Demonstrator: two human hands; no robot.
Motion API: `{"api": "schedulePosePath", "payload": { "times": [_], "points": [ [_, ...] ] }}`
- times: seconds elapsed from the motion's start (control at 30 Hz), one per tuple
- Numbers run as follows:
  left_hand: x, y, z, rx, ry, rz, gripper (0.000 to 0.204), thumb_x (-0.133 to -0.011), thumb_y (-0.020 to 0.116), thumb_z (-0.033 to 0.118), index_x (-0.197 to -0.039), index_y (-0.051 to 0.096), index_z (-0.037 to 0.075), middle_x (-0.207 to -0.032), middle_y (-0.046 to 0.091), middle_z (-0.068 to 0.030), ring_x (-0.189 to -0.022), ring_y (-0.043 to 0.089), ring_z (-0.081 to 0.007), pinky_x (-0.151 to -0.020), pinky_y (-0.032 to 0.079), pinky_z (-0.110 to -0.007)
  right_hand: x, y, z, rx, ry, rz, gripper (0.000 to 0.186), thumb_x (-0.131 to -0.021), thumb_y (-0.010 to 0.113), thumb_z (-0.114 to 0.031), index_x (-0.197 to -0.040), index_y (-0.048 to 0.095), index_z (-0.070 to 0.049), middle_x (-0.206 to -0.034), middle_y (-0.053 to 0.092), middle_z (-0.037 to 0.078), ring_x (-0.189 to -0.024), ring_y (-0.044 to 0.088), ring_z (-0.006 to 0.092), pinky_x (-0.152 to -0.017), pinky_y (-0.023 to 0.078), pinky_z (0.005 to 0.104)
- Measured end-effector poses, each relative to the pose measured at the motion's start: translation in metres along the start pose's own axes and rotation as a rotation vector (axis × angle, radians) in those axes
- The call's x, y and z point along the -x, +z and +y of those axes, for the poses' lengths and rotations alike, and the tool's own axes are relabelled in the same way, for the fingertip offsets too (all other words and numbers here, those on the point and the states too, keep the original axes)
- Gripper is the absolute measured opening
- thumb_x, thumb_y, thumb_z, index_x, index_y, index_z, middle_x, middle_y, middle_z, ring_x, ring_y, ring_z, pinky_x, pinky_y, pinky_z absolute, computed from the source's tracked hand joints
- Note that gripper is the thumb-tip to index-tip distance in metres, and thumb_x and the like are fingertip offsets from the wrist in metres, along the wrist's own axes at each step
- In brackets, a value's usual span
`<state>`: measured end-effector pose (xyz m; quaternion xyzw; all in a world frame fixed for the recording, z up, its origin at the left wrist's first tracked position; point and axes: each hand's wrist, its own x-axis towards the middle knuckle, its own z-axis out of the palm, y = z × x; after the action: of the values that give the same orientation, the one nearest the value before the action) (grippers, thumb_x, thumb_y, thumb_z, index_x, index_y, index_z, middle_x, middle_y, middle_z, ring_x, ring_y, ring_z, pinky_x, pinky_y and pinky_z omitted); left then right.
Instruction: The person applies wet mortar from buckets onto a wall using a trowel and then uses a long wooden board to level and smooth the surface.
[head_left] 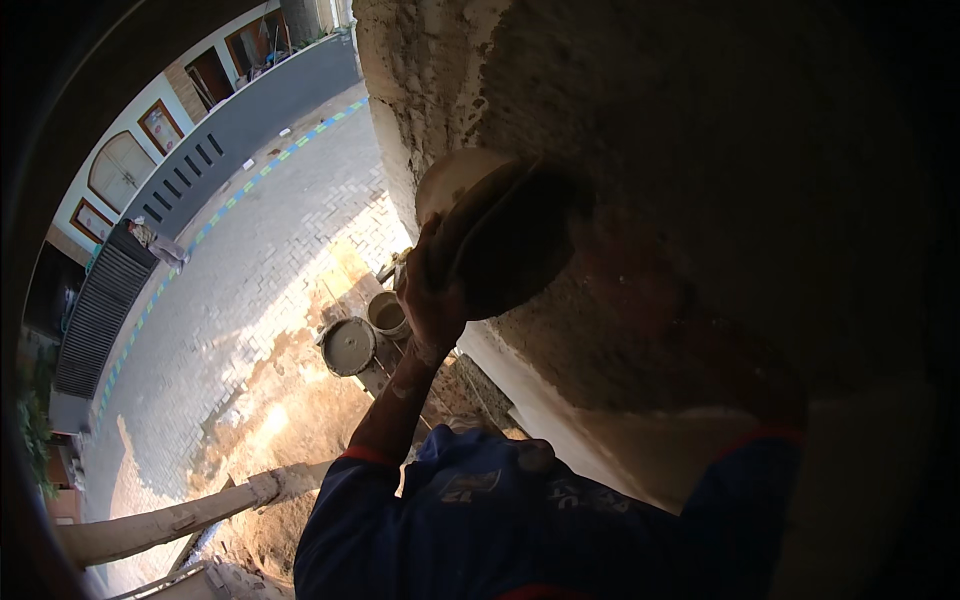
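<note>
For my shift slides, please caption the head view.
Left grip holding a bowl beside a rough wall, with two buckets below and a paved street beyond.

Super bright sun out on the street side; the ground is pale grey block paving (230,270) in a zigzag pattern, and the light really blasts a patch of brown sandy dirt (300,410) closer in; a blue-and-green painted strip (215,218) runs along the far edge, near a long dark-grey wall (290,88) with a row of narrow slots; then there's a black slatted gate (100,330); behind that, a white house front (163,160) with brown-framed windows (160,125); the rough brownish plaster wall (600,110) on the right sits in deep shadow.
</note>
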<state>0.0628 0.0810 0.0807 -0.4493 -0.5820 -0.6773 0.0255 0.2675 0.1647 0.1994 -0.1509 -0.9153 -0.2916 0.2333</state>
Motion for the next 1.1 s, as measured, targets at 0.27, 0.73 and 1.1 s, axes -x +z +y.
{"api": "schedulePosePath", "payload": {
  "times": [0.27,0.73,1.1],
  "points": [
    [-0.014,-0.002,0.011,0.058,-0.005,-0.112,0.059,-0.066,0.051,-0.005,-0.124,0.048,0.005,-0.117,0.058,-0.0128,-0.105,0.058,-0.0271,-0.088,0.047,-0.035,0.022,0.086,-0.009,-0.415,0.119,-0.409,0.030,-0.080,0.054,-0.014,-0.105,0.052,0.002,-0.081,0.058,0.011,-0.081,0.058,0.0273,-0.071,0.047,0.0397],
    [-0.033,-0.015,0.004,-0.325,-0.372,-0.172,0.041,-0.069,0.056,0.006,-0.109,0.052,0.008,-0.090,0.064,-0.0184,-0.088,0.062,-0.0349,-0.076,0.049,-0.040,0.037,0.078,-0.051,-1.674,0.870,-0.873,0.035,-0.091,0.051,-0.028,-0.119,0.052,-0.007,-0.083,0.056,0.004,-0.074,0.053,0.0098,-0.067,0.047,0.0266],
    [-0.041,-0.004,0.013,-0.380,-0.160,-0.247,0.051,-0.072,0.051,0.006,-0.121,0.047,0.019,-0.098,0.064,-0.0136,-0.086,0.062,-0.0338,-0.073,0.049,-0.044,0.105,0.129,0.031,-0.807,0.218,-0.464,0.034,-0.091,0.048,-0.017,-0.122,0.050,-0.005,-0.116,0.056,0.015,-0.104,0.055,0.0269,-0.091,0.044,0.0375]
  ]
}}
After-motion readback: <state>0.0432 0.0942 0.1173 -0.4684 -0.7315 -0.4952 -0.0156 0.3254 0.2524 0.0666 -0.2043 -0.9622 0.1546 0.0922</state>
